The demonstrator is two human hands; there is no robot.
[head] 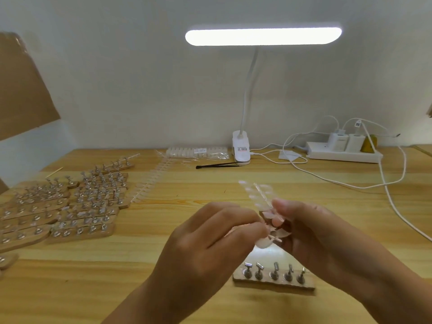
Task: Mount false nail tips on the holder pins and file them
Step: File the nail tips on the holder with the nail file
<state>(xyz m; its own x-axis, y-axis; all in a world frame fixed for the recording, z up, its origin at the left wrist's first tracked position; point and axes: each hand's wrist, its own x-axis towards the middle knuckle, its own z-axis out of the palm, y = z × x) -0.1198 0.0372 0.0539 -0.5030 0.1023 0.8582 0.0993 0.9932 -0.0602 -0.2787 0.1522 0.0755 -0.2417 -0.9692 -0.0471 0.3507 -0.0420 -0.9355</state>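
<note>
a person's two bare hands meet above a pale wooden table (187, 190), seen from a head camera looking down. between them is a clear plastic strip of false nail tips (258, 197), tilted so that its free end points up and away toward the wall. the right hand (311, 232) pinches the lower part of the strip between thumb and curled fingers. the left hand (210, 235) has its fingers curled in, and its fingertips close on the strip's near end. that spot is blurred, so it may be gripping a single tip rather than the strip itself.

just below the hands, on the table's near side, lies a small wooden holder block (273, 280) with five upright metal pins (274, 270) in a row. no nail tip shows on any of the five.

at the left, many more wooden holder blocks with pins (70, 206) lie packed side by side. beside them a second long strip of pale nail tips (149, 183) lies flat on the table. further back are a clear bag of white nail tips (198, 152), a thin black tool (217, 165), and a lit white clip-on desk lamp (263, 36). a white power strip with chargers (343, 154) sits at the back right, with white cables (327, 180) trailing across the table. a brown cardboard sheet (21, 85) leans at the far left.
</note>
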